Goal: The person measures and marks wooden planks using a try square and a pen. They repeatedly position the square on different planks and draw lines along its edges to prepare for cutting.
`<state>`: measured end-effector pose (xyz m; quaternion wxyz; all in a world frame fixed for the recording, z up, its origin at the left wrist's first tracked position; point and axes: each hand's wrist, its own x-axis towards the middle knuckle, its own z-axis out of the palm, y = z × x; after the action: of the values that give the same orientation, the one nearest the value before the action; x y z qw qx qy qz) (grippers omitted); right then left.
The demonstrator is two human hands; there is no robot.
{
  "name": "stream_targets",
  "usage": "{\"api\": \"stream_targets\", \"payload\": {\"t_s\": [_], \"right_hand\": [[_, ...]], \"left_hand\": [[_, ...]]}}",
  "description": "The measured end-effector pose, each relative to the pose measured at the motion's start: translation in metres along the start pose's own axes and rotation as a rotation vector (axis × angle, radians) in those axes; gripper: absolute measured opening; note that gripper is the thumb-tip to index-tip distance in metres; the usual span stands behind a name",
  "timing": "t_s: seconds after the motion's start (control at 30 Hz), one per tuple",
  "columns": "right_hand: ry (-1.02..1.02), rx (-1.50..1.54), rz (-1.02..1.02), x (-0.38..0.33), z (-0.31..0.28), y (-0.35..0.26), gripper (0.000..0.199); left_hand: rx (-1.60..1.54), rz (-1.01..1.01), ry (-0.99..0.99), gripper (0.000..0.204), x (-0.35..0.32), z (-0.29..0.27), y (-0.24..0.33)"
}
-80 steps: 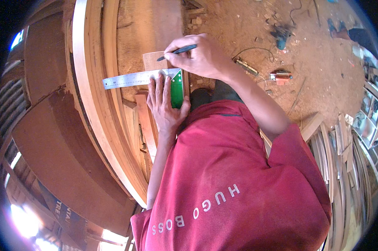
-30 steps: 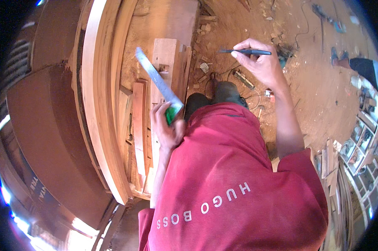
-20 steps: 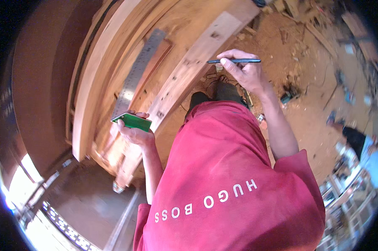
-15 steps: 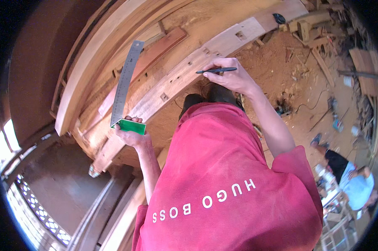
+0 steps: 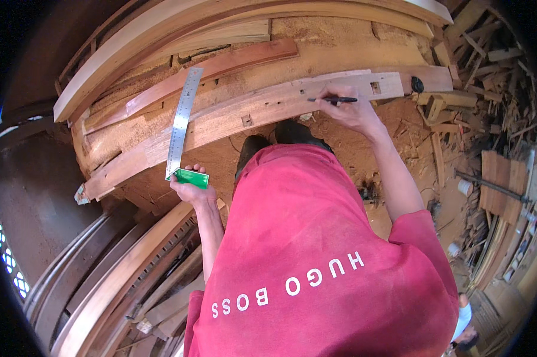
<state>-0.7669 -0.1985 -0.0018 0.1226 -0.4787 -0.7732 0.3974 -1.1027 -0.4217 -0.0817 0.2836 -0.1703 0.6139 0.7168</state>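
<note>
My left hand (image 5: 192, 189) is closed around the green stock of a try square (image 5: 182, 122), whose steel ruled blade points away from me over the timber. In my right hand (image 5: 354, 113) is a black pen (image 5: 338, 100), pinched like a writing tool with its tip toward the left. That hand is over a long wooden beam (image 5: 221, 127) with several square mortise holes cut in it. Whether the pen tip touches the wood, I cannot tell. A small black object (image 5: 417, 84) sits on the beam's right end.
Beyond the beam lie a reddish plank (image 5: 238, 59) and a larger pale timber (image 5: 137, 56). Scrap wood (image 5: 488, 65) is heaped at the right. More long boards (image 5: 110, 285) lean at the lower left. Another person (image 5: 463, 321) shows partly at the lower right edge.
The view has swung round, so the beam lies flatter across the picture and the other person sits nearer the lower edge. Both hands keep their holds; the pen is farther right along the beam.
</note>
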Motion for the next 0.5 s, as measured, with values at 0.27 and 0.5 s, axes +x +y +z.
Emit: {"api": "stream_targets", "payload": {"t_s": [0.27, 0.5], "right_hand": [[0.057, -0.059, -0.382, 0.057, 0.001, -0.01, 0.016], [-0.347, -0.239, -0.453, 0.087, 0.048, -0.055, 0.035]], "left_hand": [[-0.146, 0.0, 0.089, 0.034, 0.006, 0.03, -0.045], [0.078, 0.382, 0.281, 0.021, 0.001, 0.044, -0.073]]}}
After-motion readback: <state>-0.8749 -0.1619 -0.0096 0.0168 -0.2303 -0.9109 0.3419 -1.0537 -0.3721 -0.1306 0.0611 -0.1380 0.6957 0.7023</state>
